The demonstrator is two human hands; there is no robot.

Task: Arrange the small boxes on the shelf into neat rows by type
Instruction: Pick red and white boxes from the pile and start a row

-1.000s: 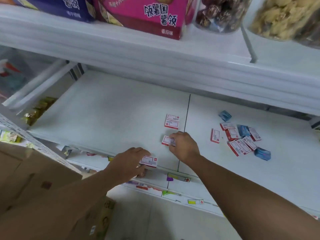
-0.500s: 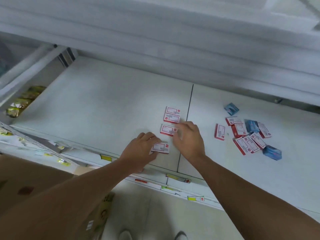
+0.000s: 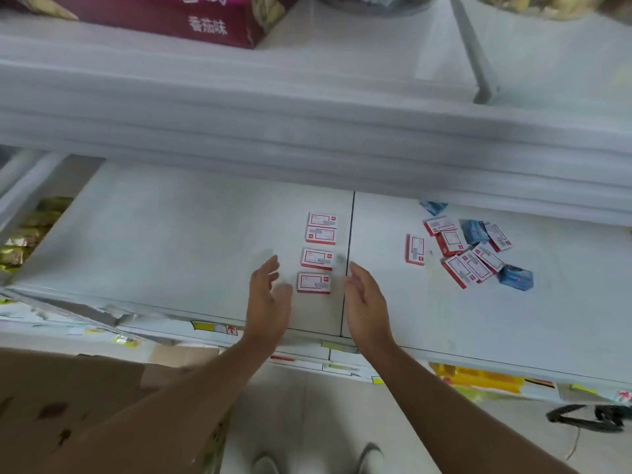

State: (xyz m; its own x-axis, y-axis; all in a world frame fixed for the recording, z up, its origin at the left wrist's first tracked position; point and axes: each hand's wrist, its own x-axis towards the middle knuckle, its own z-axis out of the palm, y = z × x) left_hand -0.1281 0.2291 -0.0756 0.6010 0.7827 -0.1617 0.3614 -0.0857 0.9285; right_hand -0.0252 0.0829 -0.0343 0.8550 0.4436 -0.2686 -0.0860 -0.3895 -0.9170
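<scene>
Both hands are hovering over the near edge of the white shelf point(image 3: 191, 234), palms facing each other, fingers straight and relaxed, holding nothing. The left hand point(image 3: 268, 295) is sitting just left of the nearest red-and-white box point(image 3: 314, 283); the right hand point(image 3: 367, 299) is sitting just right of it; whether either is touching the box cannot be told. That box is lying flat at the near end of a column of four red-and-white boxes point(image 3: 318, 248) running toward the far side, just left of the dark seam point(image 3: 349, 254) between shelf panels; the two far boxes are touching, the near two standing slightly apart. Well to the right, a loose pile of red-and-white boxes point(image 3: 468, 258) is lying mixed with blue boxes point(image 3: 515, 277), one red-and-white box point(image 3: 415, 249) standing apart on its left. An upper shelf point(image 3: 307, 124) is overhanging, carrying a magenta carton point(image 3: 191, 18). Gold packets point(image 3: 24, 241) are showing at far left, a cardboard box point(image 3: 68, 398) at near left, price labels point(image 3: 215, 328) along the shelf front.
</scene>
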